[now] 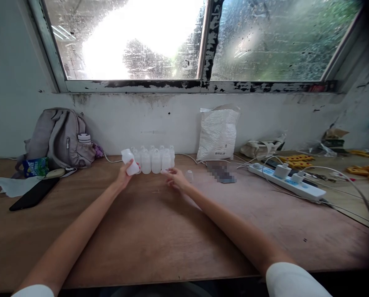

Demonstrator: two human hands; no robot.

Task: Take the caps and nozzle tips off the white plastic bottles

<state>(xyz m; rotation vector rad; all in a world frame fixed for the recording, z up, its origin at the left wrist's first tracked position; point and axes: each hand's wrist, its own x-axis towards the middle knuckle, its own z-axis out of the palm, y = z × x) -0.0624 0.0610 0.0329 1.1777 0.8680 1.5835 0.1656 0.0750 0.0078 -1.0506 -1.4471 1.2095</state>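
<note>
Several translucent white bottles [156, 161] stand upright in a close group on the wooden table, near the wall. My left hand [124, 175] is wrapped round a white bottle [130, 162], tilted, at the left end of the group. At the group's right front, my right hand [176, 179] has its fingers bent, with the fingertips at a small whitish piece [166, 170] too small to make out. A small clear cap-like object [190, 176] is on the table just right of my right hand.
A grey backpack [59, 138], a black phone [35, 194] and a blue-green packet [36, 167] are at the left. Behind on the right stands a white plastic package [218, 133]. A power strip [286, 181] with cables and yellow parts [296, 161] lie farther right.
</note>
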